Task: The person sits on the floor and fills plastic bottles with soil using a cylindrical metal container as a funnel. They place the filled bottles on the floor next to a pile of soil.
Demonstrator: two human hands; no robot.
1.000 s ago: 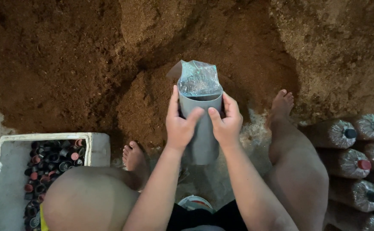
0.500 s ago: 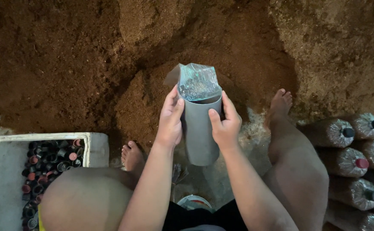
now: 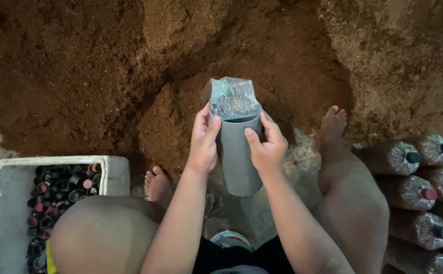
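Observation:
I hold a grey plastic tube upright between my knees, above the ground. A clear plastic bag sits in its top and sticks out above the rim. My left hand grips the tube's left side near the rim, thumb against the bag's edge. My right hand grips the right side at the same height. A large heap of brown sawdust-like substrate lies right in front of the tube.
A white foam box with several small caps stands at lower left. Filled, capped clear bags lie stacked at right. My bare feet rest at the heap's edge. A round white object lies below the tube.
Both hands have shifted slightly on the tube, and the tube with its bag sits a little lower and more upright in view.

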